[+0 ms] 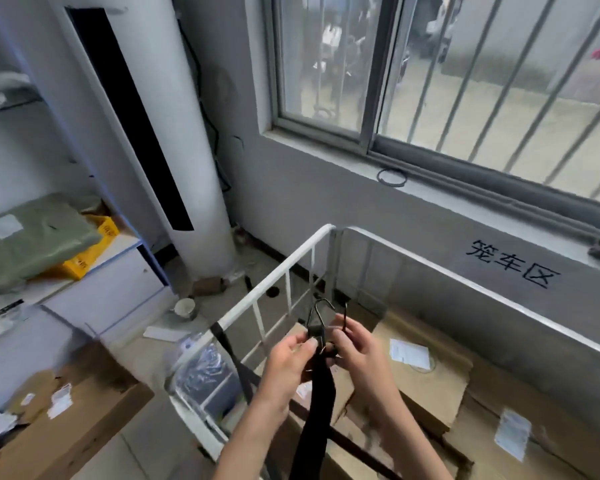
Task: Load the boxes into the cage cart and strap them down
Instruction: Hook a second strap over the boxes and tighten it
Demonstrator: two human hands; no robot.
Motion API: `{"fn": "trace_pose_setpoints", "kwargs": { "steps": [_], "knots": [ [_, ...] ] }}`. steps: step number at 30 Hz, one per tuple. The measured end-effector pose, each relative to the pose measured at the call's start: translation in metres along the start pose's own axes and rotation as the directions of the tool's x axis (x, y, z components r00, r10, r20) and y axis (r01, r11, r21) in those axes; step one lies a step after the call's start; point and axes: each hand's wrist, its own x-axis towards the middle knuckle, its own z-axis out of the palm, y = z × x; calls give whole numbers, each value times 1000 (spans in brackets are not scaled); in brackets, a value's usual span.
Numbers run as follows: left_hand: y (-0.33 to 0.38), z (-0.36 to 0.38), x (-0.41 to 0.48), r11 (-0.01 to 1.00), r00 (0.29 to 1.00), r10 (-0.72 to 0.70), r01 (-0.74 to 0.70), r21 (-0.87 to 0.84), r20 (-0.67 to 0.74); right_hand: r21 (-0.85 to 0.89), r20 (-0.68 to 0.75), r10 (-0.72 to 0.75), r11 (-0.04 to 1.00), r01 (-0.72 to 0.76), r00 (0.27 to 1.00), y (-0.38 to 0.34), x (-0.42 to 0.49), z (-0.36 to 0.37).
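Observation:
A white metal cage cart (278, 268) stands under the window, and several cardboard boxes (426, 379) with white labels lie inside it. Above the boxes I hold a black strap (317, 403) that ends in a metal hook (321, 311). My left hand (290, 358) pinches the strap just below the hook. My right hand (355, 344) grips the hook end from the other side. A second length of black strap (231, 351) hangs over the cart's left rail.
A cardboard box (66, 414) sits on the floor at lower left. A tall white air conditioner (174, 133) stands in the corner. White shelves at left hold a green parcel (32, 233). A barred window (465, 81) and a grey wall lie behind the cart.

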Motion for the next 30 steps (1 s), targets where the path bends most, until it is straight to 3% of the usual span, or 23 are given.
{"fn": "trace_pose_setpoints", "kwargs": {
  "steps": [4, 10, 16, 23, 30],
  "knots": [
    [-9, -42, 88, 992, 990, -119, 116, -42, -72, -82, -77, 64, 994, -70, 995, 30, 74, 38],
    [-44, -81, 196, 937, 933, -288, 227, -267, -217, -42, -214, 137, 988, -150, 967, 80, 143, 80],
    [-91, -96, 274, 852, 865, -432, 298, -431, -255, 74, -334, 232, 973, -221, 913, 141, 168, 94],
    [-130, -100, 358, 785, 808, -510, 296, -544, -296, 76, -388, 242, 970, -231, 890, 183, 215, 75],
    [-136, -92, 417, 785, 827, -491, 284, -551, -273, 101, -398, 214, 977, -190, 892, 197, 247, 39]
  ]
}}
